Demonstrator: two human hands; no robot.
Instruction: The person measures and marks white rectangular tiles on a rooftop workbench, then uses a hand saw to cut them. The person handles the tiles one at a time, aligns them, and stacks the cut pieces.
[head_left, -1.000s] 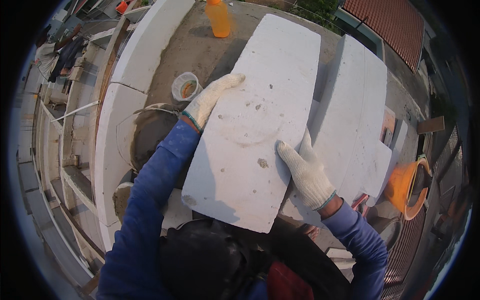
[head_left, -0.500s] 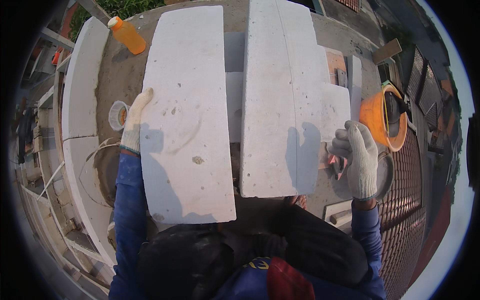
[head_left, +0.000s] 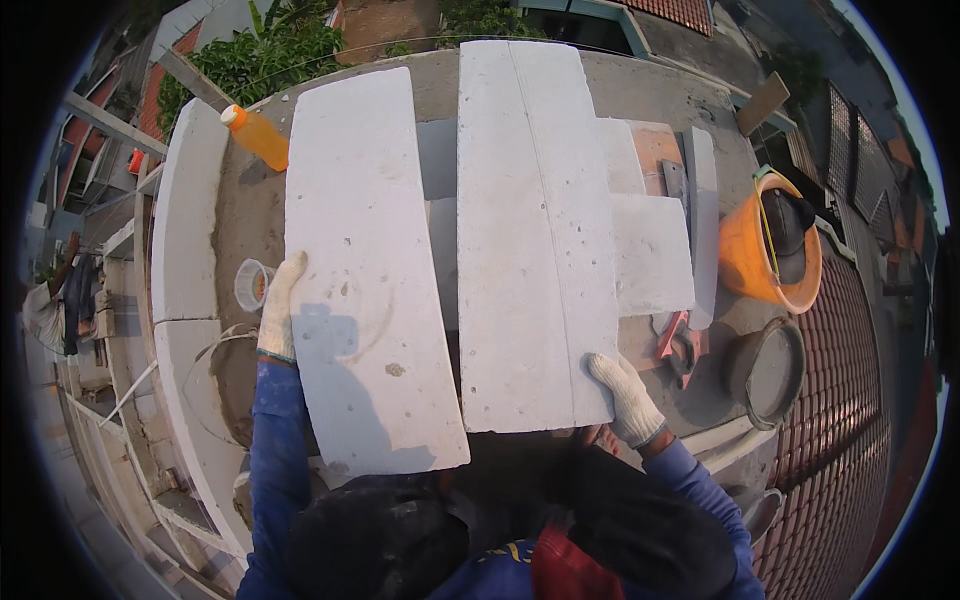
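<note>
White gloves on both: my left hand (head_left: 279, 310) grips the left edge of a white block (head_left: 365, 270) over the surface, my right hand (head_left: 625, 398) rests open on a second block's (head_left: 530, 230) near corner.

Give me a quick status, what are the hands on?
Left hand grips white block. Right hand on second block's corner. Cup beside left hand.

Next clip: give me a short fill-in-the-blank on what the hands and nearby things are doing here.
1. The left hand grips the edge of a white ____.
2. The bottle beyond that hand holds ____ liquid.
3. The right hand rests on the near corner of the ____ slab.
Missing words: slab; orange; right
</note>
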